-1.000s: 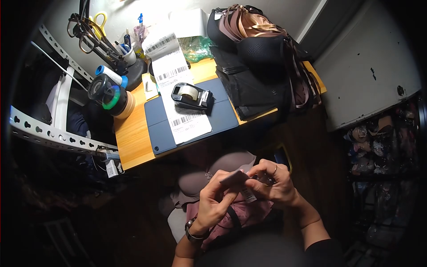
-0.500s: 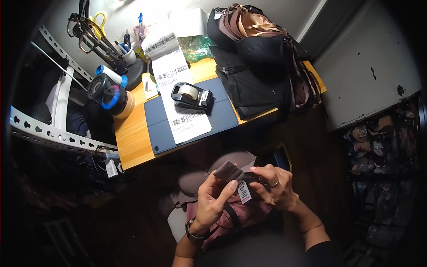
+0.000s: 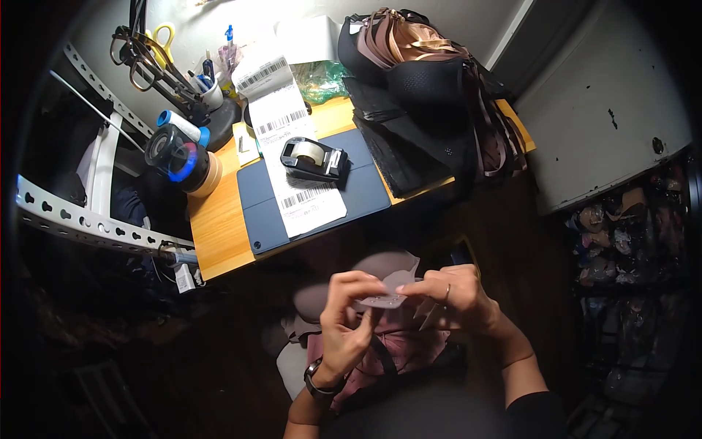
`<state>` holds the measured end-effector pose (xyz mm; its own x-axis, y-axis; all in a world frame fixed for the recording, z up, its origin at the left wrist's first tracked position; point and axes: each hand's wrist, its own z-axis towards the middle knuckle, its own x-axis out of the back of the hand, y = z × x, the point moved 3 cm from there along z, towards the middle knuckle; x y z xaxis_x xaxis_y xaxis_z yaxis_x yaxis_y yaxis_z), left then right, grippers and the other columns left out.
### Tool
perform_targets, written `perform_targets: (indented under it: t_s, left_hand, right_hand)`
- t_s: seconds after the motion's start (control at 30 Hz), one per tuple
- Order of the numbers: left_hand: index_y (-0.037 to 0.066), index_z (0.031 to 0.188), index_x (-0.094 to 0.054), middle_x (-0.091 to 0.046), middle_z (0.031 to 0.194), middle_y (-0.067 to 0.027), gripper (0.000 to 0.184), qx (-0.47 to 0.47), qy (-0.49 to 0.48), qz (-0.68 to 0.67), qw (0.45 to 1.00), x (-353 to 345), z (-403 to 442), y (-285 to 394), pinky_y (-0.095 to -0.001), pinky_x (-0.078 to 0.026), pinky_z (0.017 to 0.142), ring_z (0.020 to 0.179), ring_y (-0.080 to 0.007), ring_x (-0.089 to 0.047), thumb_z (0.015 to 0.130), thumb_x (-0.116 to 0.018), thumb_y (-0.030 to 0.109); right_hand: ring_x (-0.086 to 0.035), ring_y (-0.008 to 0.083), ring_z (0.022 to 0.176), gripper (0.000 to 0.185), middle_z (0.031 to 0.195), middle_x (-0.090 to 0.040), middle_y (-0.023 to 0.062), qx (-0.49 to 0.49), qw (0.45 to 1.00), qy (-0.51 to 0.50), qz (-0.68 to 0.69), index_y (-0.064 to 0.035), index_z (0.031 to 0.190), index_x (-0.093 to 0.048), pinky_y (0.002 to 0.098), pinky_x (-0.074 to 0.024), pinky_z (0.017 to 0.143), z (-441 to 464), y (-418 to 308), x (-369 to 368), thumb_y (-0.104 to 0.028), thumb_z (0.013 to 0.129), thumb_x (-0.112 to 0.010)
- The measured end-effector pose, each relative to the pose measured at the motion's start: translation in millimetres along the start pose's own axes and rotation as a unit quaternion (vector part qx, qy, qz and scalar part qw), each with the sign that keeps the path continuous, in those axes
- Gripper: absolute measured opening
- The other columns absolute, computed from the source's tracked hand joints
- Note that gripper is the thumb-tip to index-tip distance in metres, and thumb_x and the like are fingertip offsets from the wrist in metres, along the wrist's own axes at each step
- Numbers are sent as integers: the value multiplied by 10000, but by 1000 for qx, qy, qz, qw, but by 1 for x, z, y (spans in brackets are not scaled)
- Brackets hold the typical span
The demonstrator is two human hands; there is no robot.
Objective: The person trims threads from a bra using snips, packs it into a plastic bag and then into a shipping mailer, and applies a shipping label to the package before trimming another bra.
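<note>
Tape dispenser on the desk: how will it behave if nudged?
The tape dispenser probably slides rather than tips: its body looks rigid and low. It sits on the thin label strip, which may drag or crease. The round tape roll might turn.

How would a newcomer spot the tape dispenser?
On the wooden desk, find the flat dark blue case with a barcode-printed paper strip across it. The tape dispenser sits on that strip: black, the only thing there holding a pale roll.
</note>
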<state>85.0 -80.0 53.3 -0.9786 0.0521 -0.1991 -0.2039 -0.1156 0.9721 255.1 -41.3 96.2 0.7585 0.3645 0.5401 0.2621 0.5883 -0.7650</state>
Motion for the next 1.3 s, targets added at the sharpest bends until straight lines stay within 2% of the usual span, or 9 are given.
perform_targets:
  t_s: [0.07,0.13,0.27,0.33,0.47,0.6,0.73,0.8,1.3]
  left_hand:
    - [-7,993,-560,-544,929,-45,150,66,113,-17,991,7,-4,-4,-220,-424,771,884,-110,-543,885,-592,92]
    - [-20,1010,-550,-594,895,-48,209,148,55,-154,975,9,-9,-6,-217,-426,763,853,-107,-560,905,-583,157]
    - [-53,1039,-543,-622,948,-67,219,181,23,-115,976,-6,-5,3,-201,-466,747,855,-86,-581,862,-619,51]
    - [-69,1039,-552,-624,954,-72,232,200,41,-159,966,-6,-7,1,-203,-483,737,856,-82,-587,832,-632,-5]
    - [-76,1024,-573,-632,926,-77,224,181,55,-96,977,-7,-7,4,-205,-487,733,843,-87,-592,821,-643,-12]
    - [-70,1011,-589,-637,911,-66,220,169,73,-98,978,-9,-7,6,-212,-488,730,834,-90,-594,808,-655,-14]
    - [-56,968,-621,-640,884,-55,190,133,89,-20,987,-9,-9,4,-216,-487,724,820,-92,-598,788,-670,-20]
    - [-42,921,-647,-646,846,-68,165,58,125,72,988,-9,-9,7,-218,-486,708,780,-101,-607,762,-688,-22]
    - [-39,898,-636,-619,866,-89,203,-44,80,187,978,-11,-12,16,-221,-498,682,756,-116,-617,705,-678,-86]
  right_hand:
    - [-471,126,460,354,601,-485,-3,80,974,26,-211,-82,1009,-645,257,-374,431,5,-15,6,-149,669,-720]
    - [-396,107,423,332,540,-369,-25,114,965,26,-235,-90,1030,-647,243,-320,409,0,-12,1,-109,701,-687]
    - [-402,100,418,366,513,-357,-38,166,943,60,-284,-91,1068,-639,240,-305,392,-16,-6,-14,-94,706,-691]
    - [-425,95,425,411,522,-404,-39,79,976,136,-154,-93,1109,-622,241,-310,390,-21,5,-11,-123,709,-711]
    - [-433,95,428,427,532,-428,-37,72,973,70,-208,-112,1157,-609,241,-338,408,-25,-4,-4,-257,759,-663]
    - [-403,92,428,501,542,-370,-37,100,951,55,-287,-154,1178,-608,244,-319,399,-29,0,-13,-218,685,-674]
    - [-410,114,423,490,539,-370,-30,71,960,70,-263,-116,1166,-582,255,-323,401,-37,7,-10,-213,705,-714]
    - [-472,160,465,488,622,-485,15,-8,982,118,-144,-96,1190,-456,276,-356,426,-31,1,-13,-280,798,-681]
    - [-528,161,496,374,663,-528,30,29,968,75,-237,-93,1132,-512,276,-356,438,-19,-2,-19,-189,805,-665]
